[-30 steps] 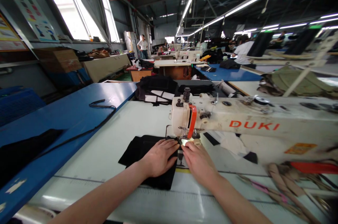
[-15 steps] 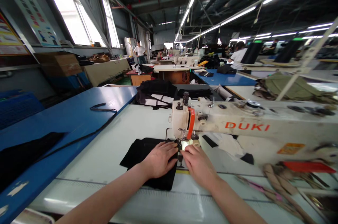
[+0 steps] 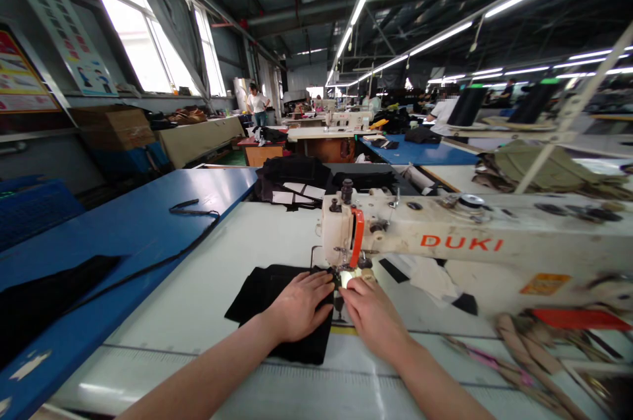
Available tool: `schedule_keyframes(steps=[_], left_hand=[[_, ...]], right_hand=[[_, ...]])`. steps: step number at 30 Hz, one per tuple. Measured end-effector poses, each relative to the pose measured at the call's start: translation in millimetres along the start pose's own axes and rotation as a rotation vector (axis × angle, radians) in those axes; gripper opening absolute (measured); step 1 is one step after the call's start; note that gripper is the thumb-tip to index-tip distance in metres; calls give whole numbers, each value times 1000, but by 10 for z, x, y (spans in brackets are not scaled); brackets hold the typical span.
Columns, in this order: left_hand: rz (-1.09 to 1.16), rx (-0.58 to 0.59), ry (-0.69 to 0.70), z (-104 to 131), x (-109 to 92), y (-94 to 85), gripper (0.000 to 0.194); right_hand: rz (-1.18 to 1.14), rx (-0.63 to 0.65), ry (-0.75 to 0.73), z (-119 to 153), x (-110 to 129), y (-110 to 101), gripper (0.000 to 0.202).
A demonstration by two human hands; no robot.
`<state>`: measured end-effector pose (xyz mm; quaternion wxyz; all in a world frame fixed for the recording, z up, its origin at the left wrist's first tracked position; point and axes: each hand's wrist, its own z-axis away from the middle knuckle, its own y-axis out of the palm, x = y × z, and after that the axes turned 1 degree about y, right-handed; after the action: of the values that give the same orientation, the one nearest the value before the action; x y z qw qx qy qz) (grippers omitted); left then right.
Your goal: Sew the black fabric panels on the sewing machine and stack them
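Note:
A piece of black fabric (image 3: 257, 291) lies on the pale sewing table, its right edge at the needle area of a white sewing machine (image 3: 395, 235). My left hand (image 3: 302, 301) rests palm down on this fabric, fingers stretched toward the presser foot. Just right of the needle is my right hand (image 3: 373, 314), its fingers bent and pressed together by the fabric's edge. What its fingertips hold, if anything, is hidden. A small lamp lights the spot between the hands.
White and black scraps (image 3: 430, 281) lie behind my right hand. Purple-handled snips (image 3: 482, 355) and tan straps (image 3: 527, 347) are at the right. A blue table (image 3: 148, 229) with a black cord adjoins on the left. Dark fabric (image 3: 291, 173) is piled behind the machine.
The camera view has tilted slightly, so the table and machine appear a little lower. Both hands and the black fabric keep nearly the same places at the machine.

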<state>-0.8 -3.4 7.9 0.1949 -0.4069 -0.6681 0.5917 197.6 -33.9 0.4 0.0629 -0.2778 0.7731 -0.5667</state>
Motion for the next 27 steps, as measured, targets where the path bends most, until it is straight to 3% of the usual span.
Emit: schedule_keyframes(steps=[14,27], left_hand=[[-21,-16,-24,-120,135,62,38],[-5,-35,-25,-117,114,26,38]], right_hand=[[2,-55,64,6,20,-41,21],[-11,-92,63,14,32,10,22]])
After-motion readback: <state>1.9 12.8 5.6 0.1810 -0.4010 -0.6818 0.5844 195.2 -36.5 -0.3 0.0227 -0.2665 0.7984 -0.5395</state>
